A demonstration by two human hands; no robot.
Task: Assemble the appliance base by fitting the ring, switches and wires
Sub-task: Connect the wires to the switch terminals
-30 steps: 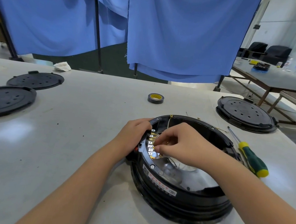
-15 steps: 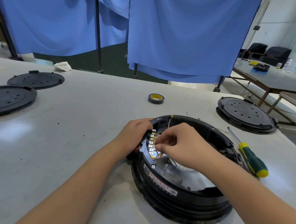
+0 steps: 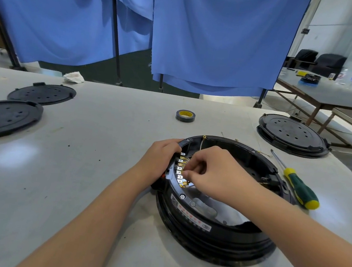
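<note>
— Since a sec ago, anything diff?
— Barely. Right hand (image 3: 216, 172) has shifted a touch inside the appliance base (image 3: 217, 203); its fingertips (image 3: 185, 174) pinch at the row of terminals (image 3: 180, 168). Left hand (image 3: 157, 161) is where it was, fingers curled over the rim on the left side, gripping it. Nothing else on the table (image 3: 93, 146) has moved.
— Where's the base, which way does it face?
— Near edge, centre-right, lying flat w/ open side up. It's round, so no real long axis; the terminal row runs along the left inner wall, far to near. A thin wire (image 3: 202, 143) hangs from the far rim.
— What's around it?
— Screwdriver (image 3: 297, 185) just beside it on the right, tip pointing away. Tape roll (image 3: 185, 115) beyond. Another black base (image 3: 292, 134) far right, two flat black covers (image 3: 17, 105) far left.
</note>
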